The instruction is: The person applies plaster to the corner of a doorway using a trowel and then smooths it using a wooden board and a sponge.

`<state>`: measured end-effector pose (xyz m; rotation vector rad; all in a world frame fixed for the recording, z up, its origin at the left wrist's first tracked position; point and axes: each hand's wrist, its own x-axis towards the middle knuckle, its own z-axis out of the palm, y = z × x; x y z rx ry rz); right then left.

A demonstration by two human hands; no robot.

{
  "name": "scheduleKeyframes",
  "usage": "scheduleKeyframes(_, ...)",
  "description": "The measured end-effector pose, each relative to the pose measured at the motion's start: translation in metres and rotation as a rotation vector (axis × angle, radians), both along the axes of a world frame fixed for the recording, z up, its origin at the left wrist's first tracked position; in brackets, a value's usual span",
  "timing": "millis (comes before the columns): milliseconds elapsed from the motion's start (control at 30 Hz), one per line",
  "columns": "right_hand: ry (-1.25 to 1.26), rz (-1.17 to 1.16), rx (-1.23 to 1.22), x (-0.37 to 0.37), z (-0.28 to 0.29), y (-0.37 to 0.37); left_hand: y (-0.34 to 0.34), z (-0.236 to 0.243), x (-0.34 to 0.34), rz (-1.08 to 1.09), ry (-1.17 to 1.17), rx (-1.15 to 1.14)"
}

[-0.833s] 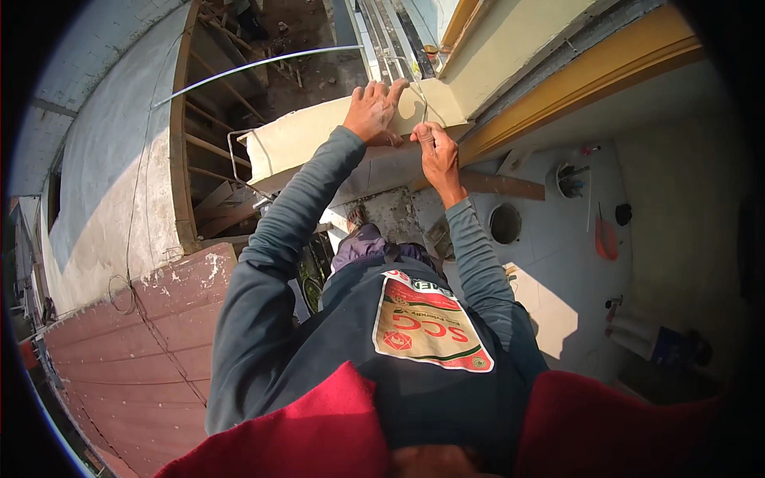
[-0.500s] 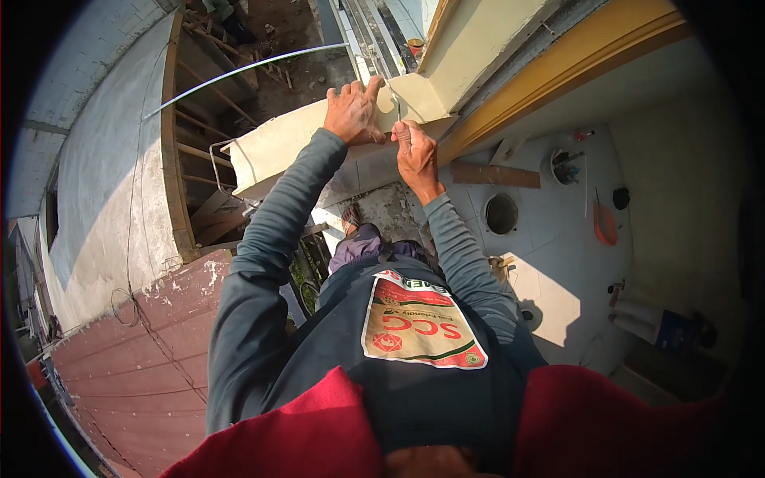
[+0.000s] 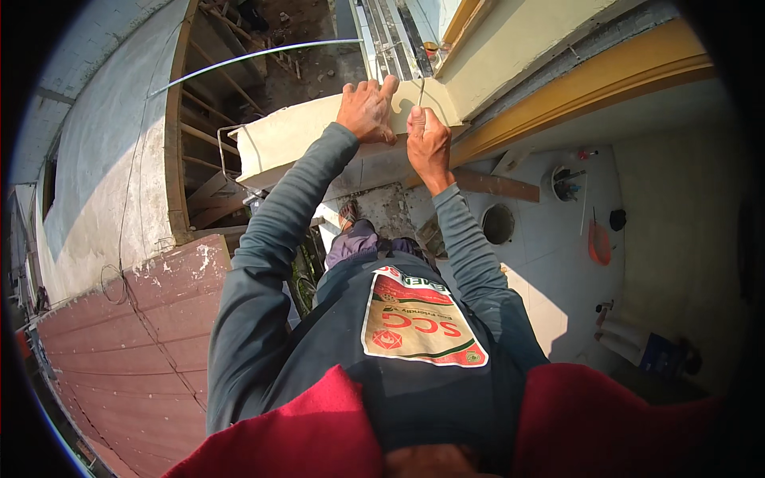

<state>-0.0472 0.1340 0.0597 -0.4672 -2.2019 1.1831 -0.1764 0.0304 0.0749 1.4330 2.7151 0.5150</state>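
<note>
A cream-coloured plastered ledge runs across the space in front of me. My left hand rests on it with fingers spread toward its far edge, holding nothing. Close by on the right, my right hand is closed with the thumb up, around a thin metal rod-like tool. The tool's upper part reaches over the ledge top; its lower end is hidden in my fist, so its exact kind is unclear.
A yellow-brown frame slants along the wall at right. Below it on the tiled floor are a wooden board, a bucket with tools, a round dark container and an orange scoop-like thing. A pale pipe spans the drop beyond the ledge.
The view has shifted a little, so the ledge and both hands sit farther right. The thin tool in my right hand has swung from leaning left to nearly upright. My left hand stays on the ledge.
</note>
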Motion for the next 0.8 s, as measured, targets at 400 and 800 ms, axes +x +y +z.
scheduleKeyframes(400,0.011,-0.025,0.055,-0.007,0.004,-0.001,-0.001,-0.006,0.001,-0.005,0.039,0.069)
scheduleKeyframes(800,-0.126,-0.022,0.129,-0.087,0.025,0.032,-0.004,-0.007,-0.001,-0.039,0.035,0.081)
